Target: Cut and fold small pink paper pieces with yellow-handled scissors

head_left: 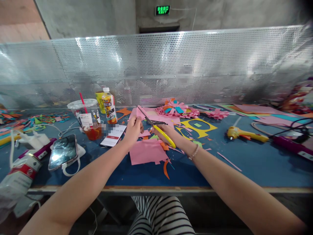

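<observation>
Blue bench (256,163): left hand (133,129) pinching pink paper (138,114); right hand (166,132) closed around yellow-handled scissors (156,127) (blades parted).

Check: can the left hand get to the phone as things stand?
Probably not right away: the left hand is pinching pink paper for the scissors. The phone lies uncovered to its left, path clear once it lets go.
</observation>
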A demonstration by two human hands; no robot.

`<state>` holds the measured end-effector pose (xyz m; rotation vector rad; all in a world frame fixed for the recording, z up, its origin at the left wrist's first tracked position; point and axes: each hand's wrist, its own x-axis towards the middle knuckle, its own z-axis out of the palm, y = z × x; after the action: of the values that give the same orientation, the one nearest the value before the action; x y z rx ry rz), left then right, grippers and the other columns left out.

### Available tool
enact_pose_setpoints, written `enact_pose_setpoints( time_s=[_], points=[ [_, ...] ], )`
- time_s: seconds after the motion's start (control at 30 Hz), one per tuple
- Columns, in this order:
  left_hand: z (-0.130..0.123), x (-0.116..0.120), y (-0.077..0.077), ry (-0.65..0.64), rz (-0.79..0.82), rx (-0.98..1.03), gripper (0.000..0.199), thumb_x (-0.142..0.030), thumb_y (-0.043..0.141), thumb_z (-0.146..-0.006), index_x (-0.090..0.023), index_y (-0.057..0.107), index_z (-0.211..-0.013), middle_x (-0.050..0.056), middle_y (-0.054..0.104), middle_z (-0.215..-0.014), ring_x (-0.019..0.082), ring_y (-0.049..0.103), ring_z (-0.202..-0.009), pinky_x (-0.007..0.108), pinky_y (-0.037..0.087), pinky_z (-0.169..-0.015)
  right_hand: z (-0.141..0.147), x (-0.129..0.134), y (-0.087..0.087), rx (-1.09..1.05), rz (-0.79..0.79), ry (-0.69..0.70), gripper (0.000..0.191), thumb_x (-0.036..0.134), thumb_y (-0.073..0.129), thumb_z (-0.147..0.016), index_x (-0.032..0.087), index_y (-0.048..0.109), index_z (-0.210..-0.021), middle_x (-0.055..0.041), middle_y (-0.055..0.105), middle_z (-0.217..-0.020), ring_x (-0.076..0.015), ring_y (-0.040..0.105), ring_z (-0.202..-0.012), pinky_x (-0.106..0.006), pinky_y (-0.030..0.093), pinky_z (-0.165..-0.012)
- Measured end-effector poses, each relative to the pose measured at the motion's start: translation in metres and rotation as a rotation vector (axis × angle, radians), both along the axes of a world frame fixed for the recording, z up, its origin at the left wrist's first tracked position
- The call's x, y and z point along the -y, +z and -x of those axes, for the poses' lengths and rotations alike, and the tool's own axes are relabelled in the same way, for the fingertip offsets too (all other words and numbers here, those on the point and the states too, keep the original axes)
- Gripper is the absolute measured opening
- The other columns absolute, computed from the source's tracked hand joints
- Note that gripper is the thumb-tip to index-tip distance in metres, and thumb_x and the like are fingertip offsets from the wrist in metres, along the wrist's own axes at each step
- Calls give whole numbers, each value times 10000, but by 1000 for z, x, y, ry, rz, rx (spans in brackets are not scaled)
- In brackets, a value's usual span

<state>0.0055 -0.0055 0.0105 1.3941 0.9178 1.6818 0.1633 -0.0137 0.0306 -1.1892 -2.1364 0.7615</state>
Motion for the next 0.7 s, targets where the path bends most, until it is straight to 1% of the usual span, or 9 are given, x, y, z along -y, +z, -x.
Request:
enact_pose_setpoints(
  time_s=[0.13,0.27,0.37,0.43,0.57,0.7],
  points=[
    [0,0,1,-3,14,20,256,-306,424,-837,-209,284,-647,-85,251,-483,54,319,-373,215,323,-412,-2,-1,-2,-27,61,12,396,560,484,-746,175,445,-663,46,387,-479,-60,357,-339,-196,288,-315],
    [-1,1,1,-11,32,23,249,-296,427,-831,-208,283,-648,-87,253,-488,50,309,-372,210,313,-413,-5,-4,-5,-98,157,67,420,596,493,-726,186,424,-672,57,376,-492,-51,339,-352,-187,292,-316],
    [-2,2,1,-46,44,29,240,-282,442,-819,-208,285,-652,-90,236,-486,46,287,-369,205,294,-409,-8,-5,-8,-168,251,140,436,619,463,-738,187,422,-692,59,387,-507,-49,341,-355,-182,291,-313],
    [-3,2,0,-90,56,32,240,-272,444,-813,-208,280,-650,-92,213,-479,45,266,-368,201,281,-405,-9,-5,-8,-200,282,165,442,625,458,-740,185,428,-701,63,380,-502,-49,344,-359,-178,288,-317],
    [-5,3,0,-151,69,22,252,-259,440,-807,-207,263,-636,-93,195,-471,42,241,-364,194,254,-397,-8,-4,-8,-231,285,166,442,623,465,-739,185,422,-700,64,380,-502,-46,346,-370,-169,284,-327],
    [-5,4,0,-159,93,31,248,-268,450,-802,-204,277,-636,-95,191,-471,37,232,-360,189,235,-395,-6,-2,-6,-183,193,140,439,614,457,-749,185,409,-668,56,382,-504,-42,332,-364,-175,270,-328]
  ],
)
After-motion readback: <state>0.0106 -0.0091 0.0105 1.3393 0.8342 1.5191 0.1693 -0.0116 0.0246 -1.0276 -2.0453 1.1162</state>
